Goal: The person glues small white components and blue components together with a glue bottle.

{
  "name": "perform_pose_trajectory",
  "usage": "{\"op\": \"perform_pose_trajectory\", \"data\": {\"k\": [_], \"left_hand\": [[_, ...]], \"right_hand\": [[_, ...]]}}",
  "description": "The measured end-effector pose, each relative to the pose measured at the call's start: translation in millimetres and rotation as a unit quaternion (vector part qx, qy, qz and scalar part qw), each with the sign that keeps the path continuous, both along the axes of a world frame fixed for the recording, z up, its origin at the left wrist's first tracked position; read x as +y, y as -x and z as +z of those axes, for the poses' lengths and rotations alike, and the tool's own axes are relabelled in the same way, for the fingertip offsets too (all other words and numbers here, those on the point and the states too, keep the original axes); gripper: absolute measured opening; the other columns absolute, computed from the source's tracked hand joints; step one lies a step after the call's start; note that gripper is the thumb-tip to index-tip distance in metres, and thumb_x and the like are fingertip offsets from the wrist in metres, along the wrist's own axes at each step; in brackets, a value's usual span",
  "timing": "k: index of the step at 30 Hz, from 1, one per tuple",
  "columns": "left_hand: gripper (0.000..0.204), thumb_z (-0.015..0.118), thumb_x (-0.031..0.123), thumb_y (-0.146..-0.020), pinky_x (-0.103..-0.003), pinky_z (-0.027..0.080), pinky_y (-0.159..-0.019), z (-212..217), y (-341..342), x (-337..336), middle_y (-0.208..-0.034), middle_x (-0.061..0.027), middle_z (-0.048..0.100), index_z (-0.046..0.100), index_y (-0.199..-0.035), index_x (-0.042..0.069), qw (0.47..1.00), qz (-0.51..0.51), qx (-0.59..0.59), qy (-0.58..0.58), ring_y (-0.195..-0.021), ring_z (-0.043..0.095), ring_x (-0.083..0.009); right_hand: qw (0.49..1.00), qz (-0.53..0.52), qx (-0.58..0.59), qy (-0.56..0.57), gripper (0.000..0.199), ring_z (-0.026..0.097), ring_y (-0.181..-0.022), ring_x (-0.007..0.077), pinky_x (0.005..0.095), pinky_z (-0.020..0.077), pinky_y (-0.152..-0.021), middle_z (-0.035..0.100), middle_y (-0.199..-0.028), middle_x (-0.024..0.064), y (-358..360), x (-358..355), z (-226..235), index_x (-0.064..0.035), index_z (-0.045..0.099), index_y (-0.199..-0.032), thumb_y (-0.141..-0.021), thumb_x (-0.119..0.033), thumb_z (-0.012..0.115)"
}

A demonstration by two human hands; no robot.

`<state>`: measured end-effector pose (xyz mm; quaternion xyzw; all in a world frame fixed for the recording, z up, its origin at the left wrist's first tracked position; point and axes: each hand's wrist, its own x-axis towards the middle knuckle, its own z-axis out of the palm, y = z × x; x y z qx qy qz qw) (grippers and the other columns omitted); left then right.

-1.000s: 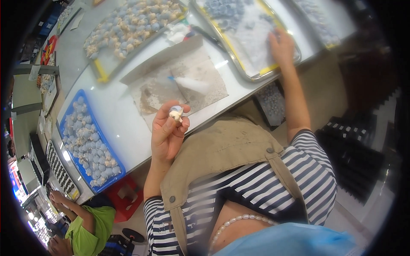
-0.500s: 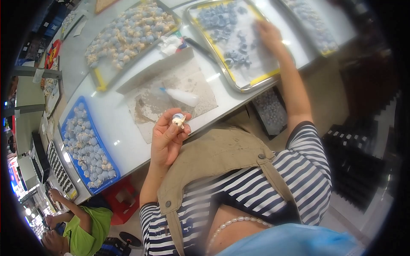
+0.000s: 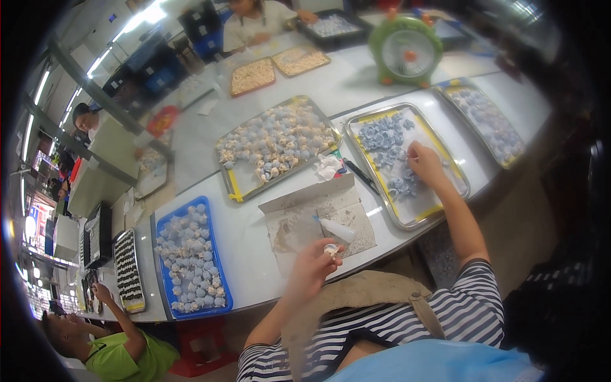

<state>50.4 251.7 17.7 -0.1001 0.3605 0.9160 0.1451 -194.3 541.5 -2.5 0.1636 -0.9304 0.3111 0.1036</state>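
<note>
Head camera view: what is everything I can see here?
Small piece: one, cream, pinched in left hand.
Glue bottle: one, white, lying on cardboard.
Cardboard sheet: one, brown, stained, front of table.
Metal tray: one, yellow-edged, blue pieces, under right hand.
Middle tray: one, cream and blue pieces.
Blue tray: one, pale pieces, left.
Fan: one, green, far side.
Pen: one, black, between trays.
Other people: several, at the edges.
Left hand: holding the piece.
Right hand: in the metal tray.
</note>
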Motion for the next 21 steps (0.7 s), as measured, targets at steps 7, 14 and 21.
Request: {"op": "perform_pose_trajectory", "data": {"k": [7, 14, 21], "left_hand": [[0.031, 0.054, 0.007, -0.085, -0.020, 0.048, -0.072, -4.8, -5.0, -13.9, -0.109, -0.0136, 0.054, 0.046, -0.115, 0.004, 1.000, 0.001, 0.014, -0.003, -0.083, 0.056, -0.0142], [0.032, 0.055, 0.008, -0.084, -0.020, 0.048, -0.072, -7.3, -11.2, -15.6, -0.109, -0.0132, 0.054, 0.046, -0.115, 0.004, 1.000, -0.005, 0.031, 0.002, -0.083, 0.056, -0.0136], [0.033, 0.056, 0.009, -0.084, -0.019, 0.048, -0.072, -12.7, -6.4, -12.6, -0.109, -0.0125, 0.053, 0.046, -0.116, 0.004, 1.000, 0.005, 0.019, 0.015, -0.083, 0.056, -0.0123]], "right_hand": [[0.998, 0.032, 0.053, -0.018, 0.018, 0.055, -0.083, 0.0328, 0.0382, 0.0435, -0.071, 0.056, -0.084, 0.0159, 2.3, -11.0, -7.2, -0.0058, 0.058, -0.091, -0.073, -0.007, 0.056], [0.998, 0.026, -0.013, -0.050, 0.020, 0.053, -0.080, 0.0328, 0.0379, 0.0431, -0.072, 0.054, -0.086, 0.0155, 9.5, -16.9, -6.8, -0.0050, 0.060, -0.092, -0.071, -0.006, 0.057], [0.997, 0.021, 0.052, 0.043, 0.025, 0.054, -0.075, 0.0314, 0.0356, 0.0430, -0.069, 0.054, -0.079, 0.0154, -0.7, -12.3, -4.1, -0.0026, 0.060, -0.094, -0.070, 0.001, 0.055]]}}
